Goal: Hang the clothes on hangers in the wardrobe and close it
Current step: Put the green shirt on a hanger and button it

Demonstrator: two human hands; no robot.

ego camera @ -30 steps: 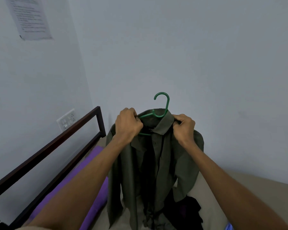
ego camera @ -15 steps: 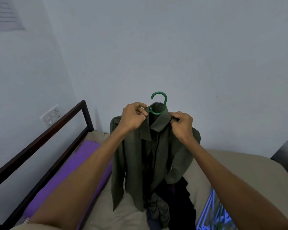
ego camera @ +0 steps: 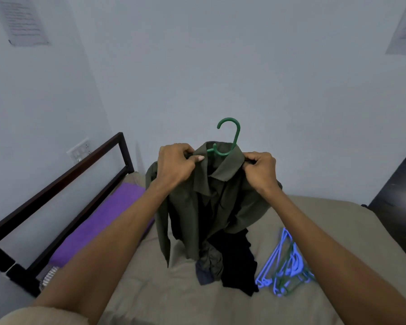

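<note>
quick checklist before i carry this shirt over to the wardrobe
1. Green hanger inside the olive shirt, hook clear above the collar: ok.
2. Left hand grips the shirt's shoulder by the collar: ok.
3. Right hand pinches the other shoulder: ok.
4. Shirt sits evenly on the hanger: cannot tell; the hanger's arms are hidden under the fabric.
5. Shirt hem clear of the dark clothes pile on the bed: cannot tell; it hangs low right at the pile.
6. Wardrobe open and ready: cannot tell; only a dark panel shows at the right edge.
</note>
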